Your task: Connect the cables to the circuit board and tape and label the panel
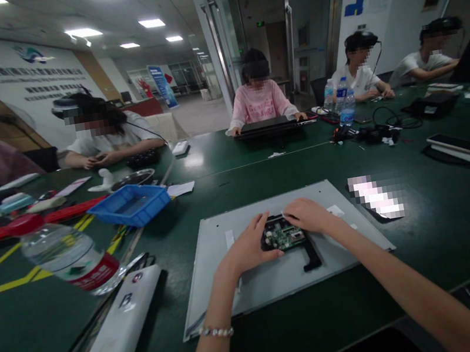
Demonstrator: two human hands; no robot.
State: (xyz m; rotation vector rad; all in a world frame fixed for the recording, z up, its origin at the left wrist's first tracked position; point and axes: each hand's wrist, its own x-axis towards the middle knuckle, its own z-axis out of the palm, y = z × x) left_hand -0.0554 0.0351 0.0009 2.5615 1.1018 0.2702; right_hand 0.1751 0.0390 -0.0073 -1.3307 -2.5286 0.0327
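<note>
A green circuit board [287, 237] in a black frame lies on a pale grey flat panel [216, 256] in front of me. My left hand [250, 246] grips the board's left side, with its thumb along the near edge and its fingers at the far edge. At the far right corner of the board, my right hand [308, 216] has its fingers bent and pressed together; what is between them is hidden. A black L-shaped bracket [311, 256] reaches from the board toward me. White pieces of tape [229, 238] stick to the panel.
To the left are a water bottle [71, 255], a white power bank [124, 318] and a blue tray [133, 206]. A phone [376, 198] lies right of the panel. Cables [366, 134] and bottles [344, 102] stand farther back. Several people sit around the green table [450, 237].
</note>
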